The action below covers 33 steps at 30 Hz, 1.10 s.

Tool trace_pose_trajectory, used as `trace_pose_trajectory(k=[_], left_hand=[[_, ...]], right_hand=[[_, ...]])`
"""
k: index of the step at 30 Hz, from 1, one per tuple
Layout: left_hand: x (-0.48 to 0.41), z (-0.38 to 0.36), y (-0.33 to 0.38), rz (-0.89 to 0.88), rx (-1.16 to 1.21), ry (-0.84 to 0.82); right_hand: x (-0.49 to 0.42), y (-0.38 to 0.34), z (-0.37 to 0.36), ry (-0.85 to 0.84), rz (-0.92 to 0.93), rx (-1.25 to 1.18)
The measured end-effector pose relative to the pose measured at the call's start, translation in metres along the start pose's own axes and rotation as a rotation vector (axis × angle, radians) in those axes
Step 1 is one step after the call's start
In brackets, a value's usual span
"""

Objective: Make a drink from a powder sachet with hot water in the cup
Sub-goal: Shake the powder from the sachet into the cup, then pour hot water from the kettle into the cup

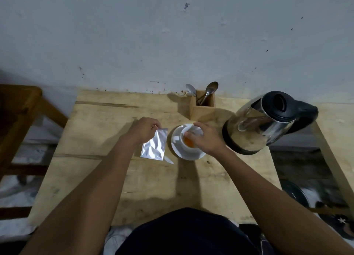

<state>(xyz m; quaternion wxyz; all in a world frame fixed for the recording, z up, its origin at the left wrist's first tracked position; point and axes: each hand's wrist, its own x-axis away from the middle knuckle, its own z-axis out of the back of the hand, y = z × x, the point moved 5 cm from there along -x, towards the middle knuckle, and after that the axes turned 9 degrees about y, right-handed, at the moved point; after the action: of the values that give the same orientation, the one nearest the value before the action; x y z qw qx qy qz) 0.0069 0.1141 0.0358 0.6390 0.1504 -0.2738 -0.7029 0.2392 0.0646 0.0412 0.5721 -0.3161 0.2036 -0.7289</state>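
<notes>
A white cup (pixel 186 146) stands on a white saucer (pixel 177 149) in the middle of the wooden table, with orange powder (pixel 188 142) in its bottom. My right hand (pixel 206 139) lies over the cup's rim and grips it from the right. My left hand (pixel 144 129) pinches the top corner of a silver sachet (pixel 154 147), which hangs just left of the saucer. A torn-off silver strip (pixel 169 160) lies on the table below the sachet. A steel kettle (pixel 264 124) with a black lid and handle stands right of the cup.
A wooden holder (pixel 203 111) with spoons (pixel 210 90) stands behind the cup, against the wall. The wooden table (pixel 92 130) ends near my body. A wooden chair (pixel 21 109) is at the left. A dark round object (pixel 296 193) lies on the floor at the right.
</notes>
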Motion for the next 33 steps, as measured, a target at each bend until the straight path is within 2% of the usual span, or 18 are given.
trace_pose_trajectory(k=[3, 6, 9, 11, 14, 25, 27, 30, 33], left_hand=[[0.002, -0.021, -0.005, -0.039, -0.083, 0.047], [0.018, -0.041, -0.012, -0.019, -0.22, 0.174], [0.046, -0.059, -0.016, 0.036, -0.148, 0.289], [0.061, -0.076, -0.015, -0.003, -0.142, 0.249], [0.074, -0.094, -0.016, -0.053, -0.282, 0.166], [0.065, -0.094, -0.019, -0.017, -0.363, 0.104], [0.065, -0.084, -0.008, 0.009, -0.275, 0.18], [0.068, -0.064, 0.013, 0.036, -0.002, 0.396], [0.063, -0.063, 0.038, 0.077, 0.248, 0.348]], right_hand=[[-0.002, 0.002, -0.001, 0.023, -0.01, -0.009], [-0.002, 0.003, 0.0, 0.026, -0.007, -0.016], [-0.002, 0.004, 0.001, 0.024, -0.024, -0.051], [0.0, 0.002, 0.002, 0.036, -0.023, -0.059], [0.002, 0.001, 0.002, 0.051, -0.02, -0.056], [0.004, 0.004, -0.002, 0.032, -0.007, -0.026], [0.005, 0.003, 0.0, 0.022, 0.007, -0.004], [0.009, 0.002, 0.005, 0.01, 0.021, 0.012], [0.018, 0.002, 0.023, 0.084, 0.048, -0.018]])
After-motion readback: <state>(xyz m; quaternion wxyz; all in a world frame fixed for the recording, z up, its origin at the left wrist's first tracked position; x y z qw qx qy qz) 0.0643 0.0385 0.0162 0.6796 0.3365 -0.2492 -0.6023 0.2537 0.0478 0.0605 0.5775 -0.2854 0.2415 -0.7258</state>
